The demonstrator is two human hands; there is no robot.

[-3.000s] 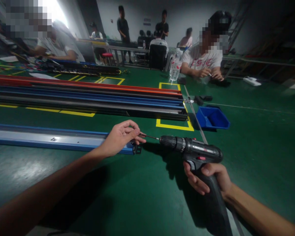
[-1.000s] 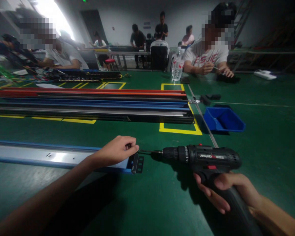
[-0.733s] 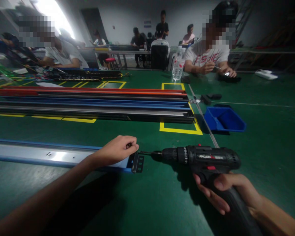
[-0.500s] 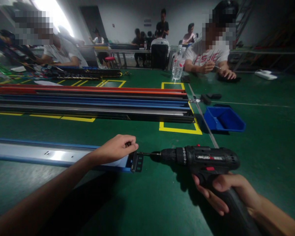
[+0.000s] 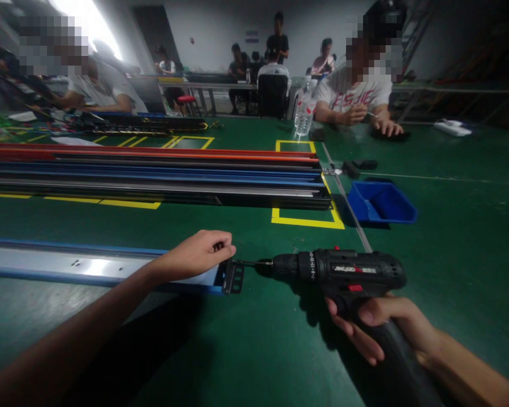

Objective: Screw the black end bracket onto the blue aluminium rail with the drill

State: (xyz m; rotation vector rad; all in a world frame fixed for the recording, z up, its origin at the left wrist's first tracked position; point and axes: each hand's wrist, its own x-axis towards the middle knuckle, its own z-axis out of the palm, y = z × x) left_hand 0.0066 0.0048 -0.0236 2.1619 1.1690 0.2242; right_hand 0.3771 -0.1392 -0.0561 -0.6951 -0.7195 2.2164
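Observation:
A black power drill (image 5: 356, 270) lies level in my right hand (image 5: 390, 325), whose fingers wrap round its handle. Its long bit points left and reaches a black slotted end bracket (image 5: 233, 277). That bracket sits at the right end of a long blue-edged, silver-faced rail (image 5: 97, 264). My left hand (image 5: 201, 252) rests over this end of the rail, fingers curled closed beside the bracket and the bit tip. What those fingers pinch, if anything, is hidden.
Long red, blue and black rails (image 5: 161, 175) lie across the green table (image 5: 254, 339). Beyond the drill stands a blue bin (image 5: 379, 203). Plastic bottles (image 5: 303, 110) are farther back, near a seated person (image 5: 352, 96). Other people sit behind.
The whole view has shifted slightly, so things appear a little farther left. My hands, the drill and the rail keep nearly the same places relative to each other.

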